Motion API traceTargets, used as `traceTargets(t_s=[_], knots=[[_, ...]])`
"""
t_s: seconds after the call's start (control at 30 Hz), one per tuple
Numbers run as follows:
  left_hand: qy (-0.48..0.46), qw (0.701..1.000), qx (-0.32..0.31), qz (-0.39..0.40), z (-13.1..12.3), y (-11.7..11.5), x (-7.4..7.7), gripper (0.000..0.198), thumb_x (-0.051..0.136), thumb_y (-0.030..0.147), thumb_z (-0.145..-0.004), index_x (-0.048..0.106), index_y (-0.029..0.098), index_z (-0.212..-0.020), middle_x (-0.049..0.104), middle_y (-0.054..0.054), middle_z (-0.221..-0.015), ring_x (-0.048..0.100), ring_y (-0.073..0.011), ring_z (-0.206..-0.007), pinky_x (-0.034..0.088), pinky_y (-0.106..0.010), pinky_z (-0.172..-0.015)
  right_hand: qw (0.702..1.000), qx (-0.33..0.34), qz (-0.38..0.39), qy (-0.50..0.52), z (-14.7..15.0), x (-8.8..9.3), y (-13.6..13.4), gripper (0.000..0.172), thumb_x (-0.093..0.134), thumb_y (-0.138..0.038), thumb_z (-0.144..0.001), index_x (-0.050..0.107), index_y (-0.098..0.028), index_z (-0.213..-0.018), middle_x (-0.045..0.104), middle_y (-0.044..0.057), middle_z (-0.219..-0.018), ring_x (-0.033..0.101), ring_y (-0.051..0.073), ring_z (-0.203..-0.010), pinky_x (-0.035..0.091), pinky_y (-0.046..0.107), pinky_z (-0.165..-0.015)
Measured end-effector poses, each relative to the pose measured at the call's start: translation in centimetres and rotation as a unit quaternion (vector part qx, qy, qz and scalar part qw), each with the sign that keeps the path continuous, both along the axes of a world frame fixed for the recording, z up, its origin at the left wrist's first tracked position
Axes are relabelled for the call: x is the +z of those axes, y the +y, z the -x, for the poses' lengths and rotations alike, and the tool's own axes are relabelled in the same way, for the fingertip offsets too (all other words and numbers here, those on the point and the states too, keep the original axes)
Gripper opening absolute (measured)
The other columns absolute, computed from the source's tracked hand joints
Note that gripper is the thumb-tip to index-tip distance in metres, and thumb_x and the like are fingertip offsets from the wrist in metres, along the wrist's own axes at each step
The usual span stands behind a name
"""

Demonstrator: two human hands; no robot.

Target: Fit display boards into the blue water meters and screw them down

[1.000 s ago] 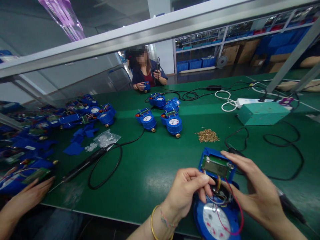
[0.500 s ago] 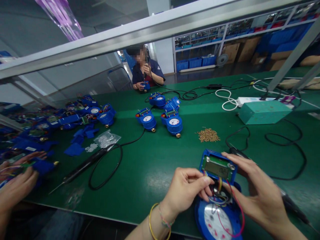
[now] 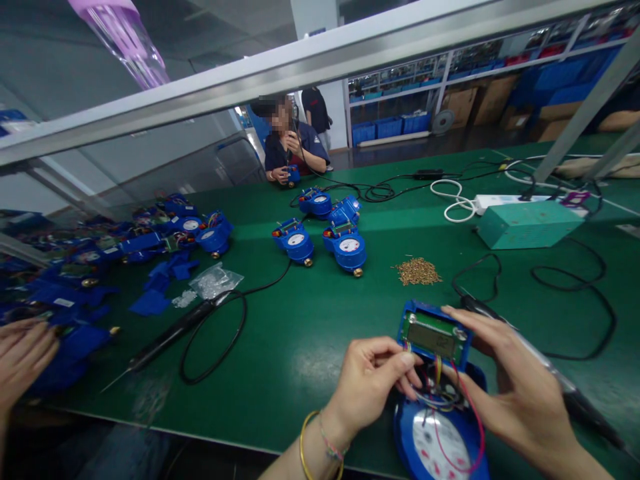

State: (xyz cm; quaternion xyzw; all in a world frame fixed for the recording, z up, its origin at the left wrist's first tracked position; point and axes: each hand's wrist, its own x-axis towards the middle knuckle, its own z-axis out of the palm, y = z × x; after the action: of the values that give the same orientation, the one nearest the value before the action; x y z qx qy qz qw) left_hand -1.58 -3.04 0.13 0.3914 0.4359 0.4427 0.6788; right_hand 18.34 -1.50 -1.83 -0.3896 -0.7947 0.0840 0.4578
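Observation:
A blue water meter (image 3: 437, 443) lies near the table's front edge, its round dial towards me. Its display housing (image 3: 431, 335) is tilted up, showing a green circuit board with an LCD. Coloured wires (image 3: 439, 370) run between housing and meter body, and a red wire (image 3: 481, 427) loops out over the dial. My left hand (image 3: 373, 377) is closed in a pinch on wires at the housing's lower left corner. From the right, my right hand (image 3: 517, 383) grips the housing, fingers behind it and thumb near the wires.
Beyond my hands lie a pile of small brass screws (image 3: 419, 272) and several blue meters (image 3: 349, 247). Electric screwdrivers (image 3: 173, 333) (image 3: 575, 393) lie left and right. A green box (image 3: 530, 225) stands at right. Co-workers' hands (image 3: 25, 357) are at left; another person (image 3: 300, 147) sits opposite.
My hands and the meter have barely moved. The co-worker's hands at left have shifted left, away from the blue part there. Another person has appeared in the background.

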Motion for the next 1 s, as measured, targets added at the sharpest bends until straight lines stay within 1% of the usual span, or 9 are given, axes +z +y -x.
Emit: traceTargets(t_s=[0.23, 0.4, 0.5, 0.57, 0.63, 0.77, 0.87, 0.93, 1.0], knots=[[0.089, 0.994, 0.036, -0.051, -0.5, 0.1, -0.8, 0.035, 0.070, 0.043, -0.080, 0.066, 0.012, -0.064, 0.070, -0.005, -0.061, 0.062, -0.0086, -0.046, 0.049, -0.017, -0.051, 0.996, -0.007, 0.087, 0.032, 0.0, -1.0, 0.0, 0.046, 0.060, -0.022, -0.092, 0.049, -0.024, -0.136, 0.058, 0.010, -0.129, 0.058, 0.025, -0.119, 0.058, 0.035, -0.092], [0.066, 0.994, 0.084, -0.012, -1.0, 0.5, -1.7, 0.035, 0.080, 0.044, -0.070, 0.065, 0.012, -0.066, 0.072, -0.007, -0.061, 0.069, -0.0158, -0.050, 0.055, -0.023, -0.053, 0.992, 0.018, 0.120, 0.039, -0.7, -1.3, 0.4, 0.046, 0.061, -0.024, -0.093, 0.049, -0.027, -0.137, 0.056, 0.011, -0.133, 0.056, 0.025, -0.124, 0.061, 0.033, -0.091], [0.037, 0.994, 0.100, 0.002, -0.9, 0.8, -1.9, 0.039, 0.084, 0.033, -0.065, 0.069, 0.011, -0.094, 0.071, -0.002, -0.058, 0.070, -0.0168, -0.049, 0.056, -0.022, -0.051, 0.988, 0.046, 0.137, 0.046, -1.1, -1.0, 0.7, 0.045, 0.061, -0.024, -0.093, 0.050, -0.028, -0.136, 0.057, 0.010, -0.132, 0.057, 0.025, -0.123, 0.061, 0.031, -0.090], [0.026, 0.996, 0.079, -0.011, -0.7, 1.0, -1.8, 0.063, 0.083, 0.024, -0.066, 0.061, 0.015, -0.125, 0.071, 0.002, -0.057, 0.070, -0.0167, -0.049, 0.057, -0.022, -0.051, 0.985, 0.065, 0.148, 0.055, -1.3, -0.7, 1.0, 0.044, 0.062, -0.024, -0.093, 0.050, -0.028, -0.135, 0.057, 0.010, -0.131, 0.058, 0.025, -0.122, 0.061, 0.032, -0.091], [0.039, 0.998, 0.036, -0.038, -0.4, 1.2, -1.4, 0.076, 0.079, 0.020, -0.070, 0.051, 0.020, -0.141, 0.071, 0.004, -0.059, 0.072, -0.0163, -0.051, 0.057, -0.021, -0.053, 0.982, 0.079, 0.163, 0.059, -1.5, -0.5, 1.3, 0.044, 0.064, -0.025, -0.092, 0.051, -0.027, -0.135, 0.057, 0.011, -0.131, 0.058, 0.026, -0.123, 0.060, 0.034, -0.093], [0.101, 0.990, -0.027, -0.096, 0.5, 1.8, -0.7, 0.065, 0.078, 0.022, -0.074, 0.058, 0.020, -0.136, 0.067, 0.004, -0.059, 0.072, -0.0138, -0.053, 0.053, -0.016, -0.052, 0.975, 0.095, 0.190, 0.058, -2.0, -0.4, 1.7, 0.048, 0.067, -0.026, -0.090, 0.051, -0.029, -0.136, 0.056, 0.010, -0.134, 0.056, 0.026, -0.125, 0.058, 0.033, -0.095], [0.144, 0.980, -0.037, -0.131, 1.1, 2.4, -0.8, 0.075, 0.082, 0.030, -0.073, 0.052, 0.022, -0.141, 0.066, 0.005, -0.064, 0.069, -0.0119, -0.052, 0.051, -0.016, -0.050, 0.973, 0.105, 0.194, 0.074, -2.1, -0.4, 1.9, 0.049, 0.068, -0.026, -0.089, 0.052, -0.029, -0.135, 0.057, 0.009, -0.133, 0.058, 0.024, -0.124, 0.057, 0.032, -0.097], [0.194, 0.960, -0.033, -0.197, 1.5, 3.0, -0.9, 0.077, 0.084, 0.035, -0.071, 0.053, 0.022, -0.140, 0.070, 0.001, -0.076, 0.067, -0.0112, -0.054, 0.052, -0.019, -0.054, 0.972, 0.109, 0.193, 0.084, -2.1, -0.3, 1.9, 0.049, 0.070, -0.026, -0.088, 0.054, -0.028, -0.135, 0.059, 0.010, -0.132, 0.059, 0.025, -0.123, 0.057, 0.032, -0.097], [0.251, 0.918, -0.020, -0.306, 1.9, 3.6, -0.8, 0.072, 0.088, 0.036, -0.066, 0.062, 0.021, -0.132, 0.071, -0.008, -0.101, 0.071, -0.0168, -0.076, 0.058, -0.027, -0.070, 0.971, 0.112, 0.192, 0.088, -2.0, -0.2, 1.9, 0.050, 0.071, -0.027, -0.087, 0.055, -0.027, -0.134, 0.060, 0.010, -0.132, 0.059, 0.025, -0.124, 0.056, 0.033, -0.098]])
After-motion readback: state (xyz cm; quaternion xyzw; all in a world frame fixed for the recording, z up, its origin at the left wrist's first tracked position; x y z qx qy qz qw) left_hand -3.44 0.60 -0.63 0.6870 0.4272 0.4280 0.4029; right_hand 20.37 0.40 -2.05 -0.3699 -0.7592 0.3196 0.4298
